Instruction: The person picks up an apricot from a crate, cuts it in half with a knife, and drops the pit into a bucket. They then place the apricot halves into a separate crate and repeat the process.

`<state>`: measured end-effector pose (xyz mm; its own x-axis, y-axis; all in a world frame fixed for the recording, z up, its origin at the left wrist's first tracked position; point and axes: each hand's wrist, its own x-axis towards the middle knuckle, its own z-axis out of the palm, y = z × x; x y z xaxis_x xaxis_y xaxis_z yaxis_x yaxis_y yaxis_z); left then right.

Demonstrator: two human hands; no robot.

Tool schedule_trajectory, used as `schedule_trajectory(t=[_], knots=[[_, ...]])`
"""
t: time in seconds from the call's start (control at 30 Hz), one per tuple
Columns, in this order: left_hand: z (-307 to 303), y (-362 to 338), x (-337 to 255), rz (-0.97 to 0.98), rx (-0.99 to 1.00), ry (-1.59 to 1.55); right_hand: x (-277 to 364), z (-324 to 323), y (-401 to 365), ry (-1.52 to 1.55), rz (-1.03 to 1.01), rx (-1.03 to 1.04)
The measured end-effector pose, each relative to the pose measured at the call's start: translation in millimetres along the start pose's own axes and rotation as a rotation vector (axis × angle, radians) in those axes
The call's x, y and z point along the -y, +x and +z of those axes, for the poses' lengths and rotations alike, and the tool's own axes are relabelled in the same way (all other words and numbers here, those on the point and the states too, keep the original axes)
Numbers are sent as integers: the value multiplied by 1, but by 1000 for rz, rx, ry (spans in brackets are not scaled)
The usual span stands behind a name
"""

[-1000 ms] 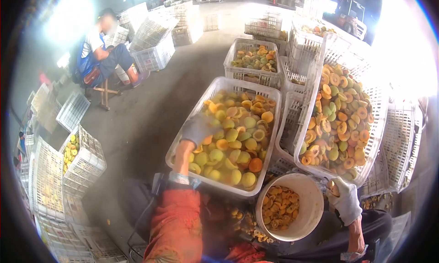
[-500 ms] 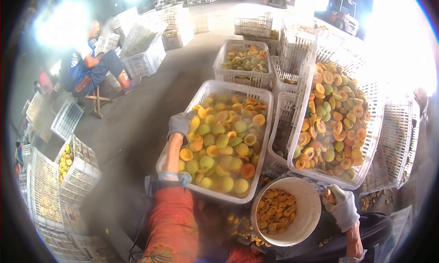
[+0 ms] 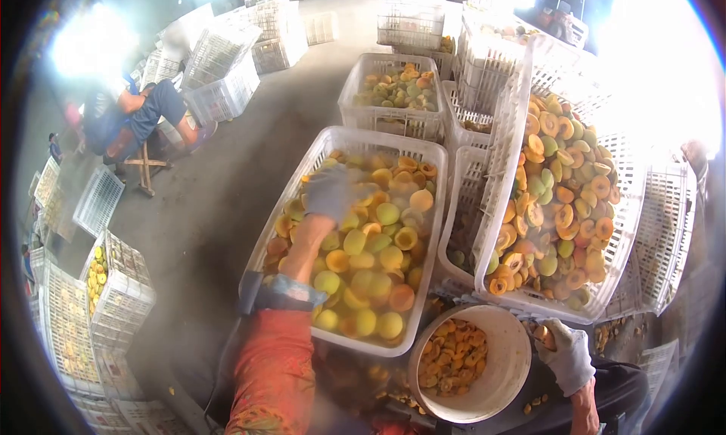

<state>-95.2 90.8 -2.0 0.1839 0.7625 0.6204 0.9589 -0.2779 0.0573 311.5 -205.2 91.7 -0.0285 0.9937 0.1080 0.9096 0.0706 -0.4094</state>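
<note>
My left hand (image 3: pixel 330 193), in a grey glove, is over the apricots (image 3: pixel 363 261) in the white crate (image 3: pixel 253 265) before me. Motion smears its fingers, so their grip cannot be read. Whole yellow-green fruit and orange halves fill this crate. At the lower right, my gloved right hand (image 3: pixel 567 355) is closed around a small orange-brown thing I cannot make out, beside the white bucket's rim (image 3: pixel 518 359). Inside the bucket lie many small orange-brown pieces (image 3: pixel 454 355) that look like apricot stones.
A tilted crate of halved apricots (image 3: pixel 563 200) stands at right, with stacked crates (image 3: pixel 412 19) behind. More crates (image 3: pixel 125 284) line the left side. A seated person (image 3: pixel 144 117) is at upper left. Fruit scraps lie on the floor around the bucket.
My left hand has moved from the crate's left edge rightward over the fruit. My right hand stays beside the bucket, still closed. The view has shifted slightly.
</note>
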Motion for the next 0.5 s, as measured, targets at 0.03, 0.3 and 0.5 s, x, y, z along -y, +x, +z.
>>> schedule_trajectory(t=[0.03,0.3,0.5], knots=[[2,-3,-9,32,135,-33,1,0,1,3,-4,2],[4,-2,11,56,-81,-13,13,-6,2,5,-37,26],[-3,-21,83,-479,230,-27,13,-10,1,-3,-3,12]])
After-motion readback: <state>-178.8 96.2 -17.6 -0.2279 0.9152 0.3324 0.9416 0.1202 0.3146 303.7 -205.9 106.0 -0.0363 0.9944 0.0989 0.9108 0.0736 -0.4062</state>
